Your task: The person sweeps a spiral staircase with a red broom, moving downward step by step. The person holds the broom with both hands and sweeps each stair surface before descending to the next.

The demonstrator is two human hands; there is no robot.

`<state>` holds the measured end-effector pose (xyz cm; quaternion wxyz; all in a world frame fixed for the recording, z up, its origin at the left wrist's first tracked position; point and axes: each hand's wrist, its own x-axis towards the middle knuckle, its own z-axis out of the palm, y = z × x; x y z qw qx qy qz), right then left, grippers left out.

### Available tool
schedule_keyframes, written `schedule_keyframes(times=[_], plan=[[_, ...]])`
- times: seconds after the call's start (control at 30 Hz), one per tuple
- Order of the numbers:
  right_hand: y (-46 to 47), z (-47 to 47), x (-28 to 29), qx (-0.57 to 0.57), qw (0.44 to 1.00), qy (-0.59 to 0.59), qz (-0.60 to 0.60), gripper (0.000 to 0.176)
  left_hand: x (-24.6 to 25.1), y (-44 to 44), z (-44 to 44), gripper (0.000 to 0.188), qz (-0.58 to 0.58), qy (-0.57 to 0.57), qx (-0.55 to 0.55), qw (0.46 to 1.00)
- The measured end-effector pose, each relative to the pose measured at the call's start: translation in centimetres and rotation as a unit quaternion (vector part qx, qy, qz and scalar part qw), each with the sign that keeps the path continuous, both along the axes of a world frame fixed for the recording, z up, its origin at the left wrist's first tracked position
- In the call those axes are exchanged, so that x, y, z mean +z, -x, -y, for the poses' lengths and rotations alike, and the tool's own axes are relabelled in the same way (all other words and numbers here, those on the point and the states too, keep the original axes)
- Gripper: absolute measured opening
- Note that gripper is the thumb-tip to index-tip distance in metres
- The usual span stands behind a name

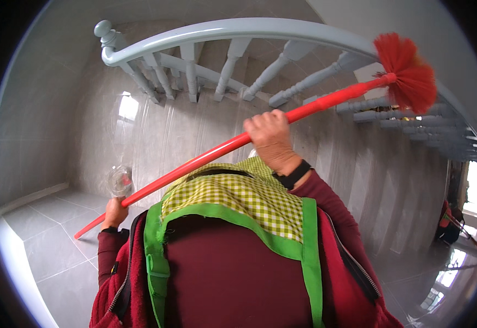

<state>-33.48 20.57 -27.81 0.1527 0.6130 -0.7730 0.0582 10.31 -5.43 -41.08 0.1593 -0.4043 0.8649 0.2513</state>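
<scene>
A long red pole with a round red bristle head lies slantwise across the view, in both of my hands. Further up the pole, my right hand is closed around it in front of the green checked apron. My left hand grips it near its lower left end, above the grey floor tiles. The bristles are fanned out and slightly blurred, over or beside the curved handrail at upper right; contact with the rail cannot be told.
A pale grey handrail with turned balusters curves across the top. Stairs run down towards the right. A clear round container stands near my left hand. At far right, dark and red items are beside a bright opening.
</scene>
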Motion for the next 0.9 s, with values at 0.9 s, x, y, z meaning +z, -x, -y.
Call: schedule_keyframes(times=[0.9], plan=[[3.2, -7.0, -17.7, -0.161, 0.943, -0.194, 0.218, 0.017, 8.6, 8.4, 0.6, 0.018, 0.113, -0.034, -0.134, 0.984]])
